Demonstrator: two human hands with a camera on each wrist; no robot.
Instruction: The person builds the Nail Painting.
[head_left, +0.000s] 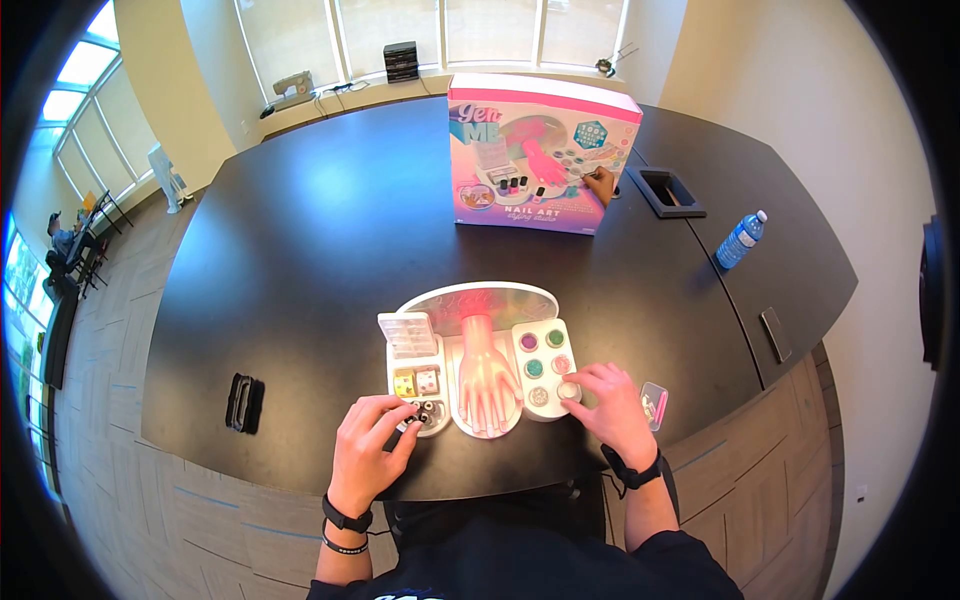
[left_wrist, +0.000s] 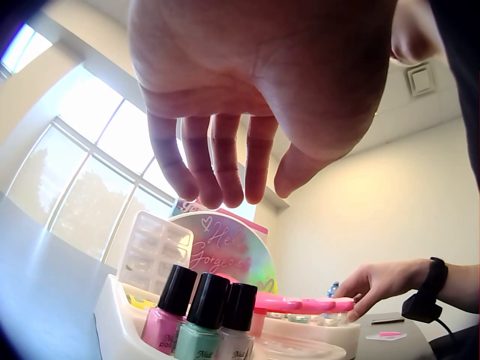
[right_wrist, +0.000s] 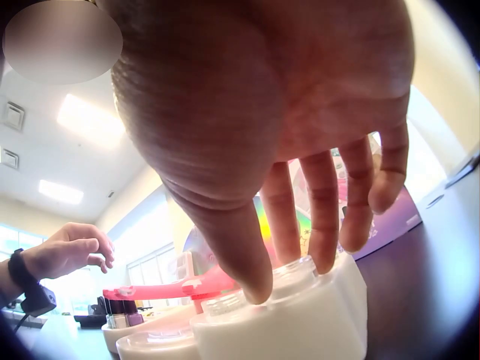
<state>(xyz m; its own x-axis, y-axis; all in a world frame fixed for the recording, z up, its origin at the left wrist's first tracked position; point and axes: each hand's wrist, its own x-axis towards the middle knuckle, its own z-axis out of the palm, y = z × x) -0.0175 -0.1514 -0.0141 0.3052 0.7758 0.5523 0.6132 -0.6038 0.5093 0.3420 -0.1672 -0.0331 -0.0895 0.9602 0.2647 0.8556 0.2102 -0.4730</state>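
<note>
My left hand point(head_left: 368, 442) hovers over several small nail polish bottles point(left_wrist: 208, 311) with black caps, fingers loosely bent and holding nothing. Pink, mint and pale bottles show in the left wrist view. My right hand point(head_left: 613, 412) pinches a small clear jar point(right_wrist: 294, 276) between thumb and fingers, at the front right of a white tray point(head_left: 541, 408). Other jars there hold purple, green, teal, pink and silver glitter. Between my hands lies a pink model hand point(head_left: 486, 378), palm down, before a rounded mirror point(left_wrist: 221, 240). A clear compartment case point(head_left: 408, 334) stands upright at the left.
The tall nail art box point(head_left: 540, 160) stands behind the set. Further right are a water bottle point(head_left: 741, 240), a phone point(head_left: 775, 335) and a recessed table port point(head_left: 667, 192). A small clear case point(head_left: 652, 405) lies beside my right hand, and a black glasses case point(head_left: 245, 403) at the left.
</note>
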